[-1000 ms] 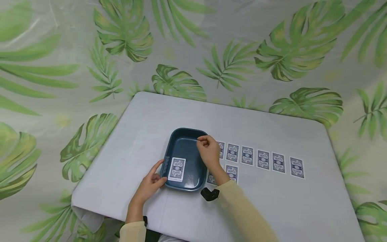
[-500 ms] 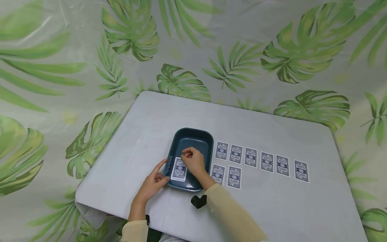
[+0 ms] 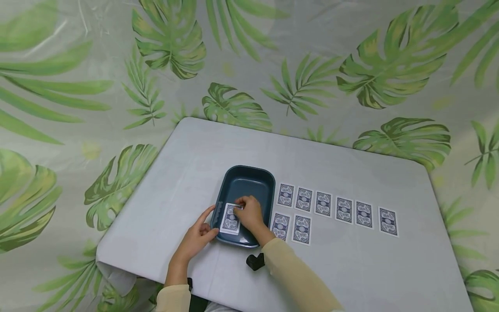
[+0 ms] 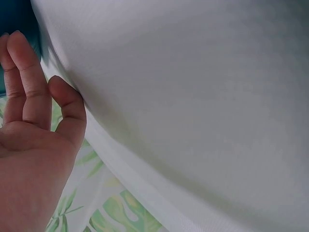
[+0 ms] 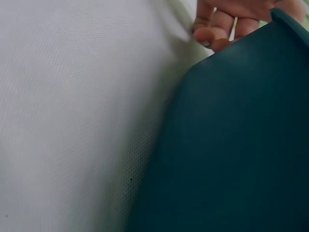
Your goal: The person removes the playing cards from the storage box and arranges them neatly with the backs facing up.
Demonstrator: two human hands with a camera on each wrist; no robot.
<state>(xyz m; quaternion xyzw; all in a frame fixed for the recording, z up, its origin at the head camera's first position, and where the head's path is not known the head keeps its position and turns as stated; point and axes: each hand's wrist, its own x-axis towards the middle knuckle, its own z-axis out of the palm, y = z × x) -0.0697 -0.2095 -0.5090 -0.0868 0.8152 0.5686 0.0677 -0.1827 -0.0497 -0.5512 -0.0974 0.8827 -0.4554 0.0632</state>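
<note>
A blue-backed stack of playing cards (image 3: 228, 224) lies face down in the lower left of the dark teal tray (image 3: 269, 177). My right hand (image 3: 251, 213) reaches over the tray, its curled thumb and fingers pinching at the upper right of the top card. In the right wrist view those curled fingers show partly beyond the tray's wall (image 5: 227, 145); no card is visible there. My left hand (image 3: 194, 239) steadies the tray from the left, index finger and thumb spread at its rim. The left wrist view shows two nearly straight fingers (image 4: 31, 82) against the tray.
To the right of the tray, several face-down playing cards (image 3: 323, 203) form a row on the white table (image 3: 351, 268). Two more cards (image 3: 302, 229) lie below that row, close to the tray's right side. Behind the table hangs a leaf-patterned sheet (image 3: 296, 91).
My right hand has come from the tray's right rim, left and down to the card stack. The view has shifted slightly; the left hand stays at the rim.
</note>
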